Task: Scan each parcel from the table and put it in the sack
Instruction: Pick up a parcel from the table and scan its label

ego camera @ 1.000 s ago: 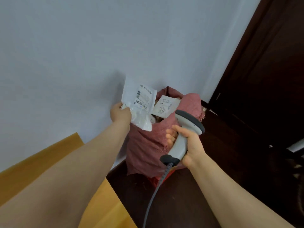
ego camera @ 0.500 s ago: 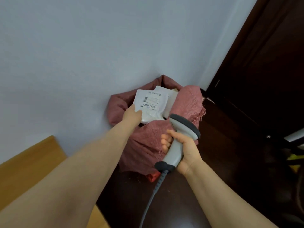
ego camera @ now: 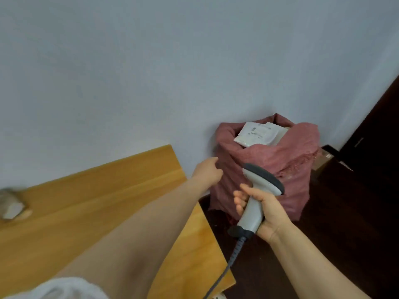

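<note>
Far left of my fingers, a blurred parcel (ego camera: 11, 205) lies on the table (ego camera: 108, 201): the next pick, I judge. My left hand (ego camera: 207, 173) hangs empty, fingers loose, just short of the sack (ego camera: 269, 162); it should fetch that parcel label-up (barcode toward the scanner). My right hand (ego camera: 267, 212) clamps the scanner (ego camera: 264, 180); beyond it, a white parcel (ego camera: 255, 133) tops the sack.

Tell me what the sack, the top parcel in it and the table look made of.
Sack: coarse woven cloth, matte dull red, its folded edge frayed. Top parcel: probably thin plastic film, white, wrinkled, with a printed label. Table: wood or wood-look laminate, smooth satin, straight grain lines.
</note>
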Demonstrator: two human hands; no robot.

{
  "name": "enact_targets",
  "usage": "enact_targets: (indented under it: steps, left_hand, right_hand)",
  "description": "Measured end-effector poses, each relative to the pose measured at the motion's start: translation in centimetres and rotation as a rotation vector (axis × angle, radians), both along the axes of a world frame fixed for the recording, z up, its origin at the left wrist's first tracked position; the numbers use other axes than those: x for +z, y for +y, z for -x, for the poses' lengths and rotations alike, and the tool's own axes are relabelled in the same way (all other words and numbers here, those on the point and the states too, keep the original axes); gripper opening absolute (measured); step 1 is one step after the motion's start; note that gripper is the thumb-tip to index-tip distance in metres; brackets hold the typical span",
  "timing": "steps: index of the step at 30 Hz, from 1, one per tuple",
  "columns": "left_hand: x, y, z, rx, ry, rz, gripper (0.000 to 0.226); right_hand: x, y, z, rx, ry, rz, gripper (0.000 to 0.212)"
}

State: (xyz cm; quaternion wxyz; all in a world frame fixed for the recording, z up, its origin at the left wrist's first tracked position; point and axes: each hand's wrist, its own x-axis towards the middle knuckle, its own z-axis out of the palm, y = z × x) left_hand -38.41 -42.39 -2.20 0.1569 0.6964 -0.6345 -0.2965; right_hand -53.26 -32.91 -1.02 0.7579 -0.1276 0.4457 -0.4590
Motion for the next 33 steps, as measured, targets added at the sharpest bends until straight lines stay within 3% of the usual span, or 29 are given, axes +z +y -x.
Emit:
enact_targets:
  steps: [7, 15, 24, 28, 33]
  left_hand:
    - [-1.4, 16.6, -13.6, 0.124, -0.296, -0.152, 0.057]
    - [-2.6, 28.4, -33.0, 0.526, -0.304, -0.27, 0.056]
    - [-3.9, 35.1, -57.8, 1.046, -0.132, -0.087, 0.064]
    - [-4.4, 35.5, -68.0, 1.314, 0.063, 0.066, 0.076]
    - [-5.9, 34.3, -75.8, 1.348, 0.148, 0.045, 0.105]
  right_hand:
    - [-1.1, 9.4, -12.2, 0.352, -0.055, -0.059, 0.01]
    - [1.3, 14.2, -28.5, 0.616, -0.037, -0.016, 0.012]
    - [0.0, 16.2, -52.7, 0.776, 0.03, -0.074, 0.01]
    - [-1.1, 16.4, -59.5, 0.842, 0.061, -0.064, 0.023]
    - [-2.6, 15.1, -63.3, 0.824, 0.136, -0.086, 0.031]
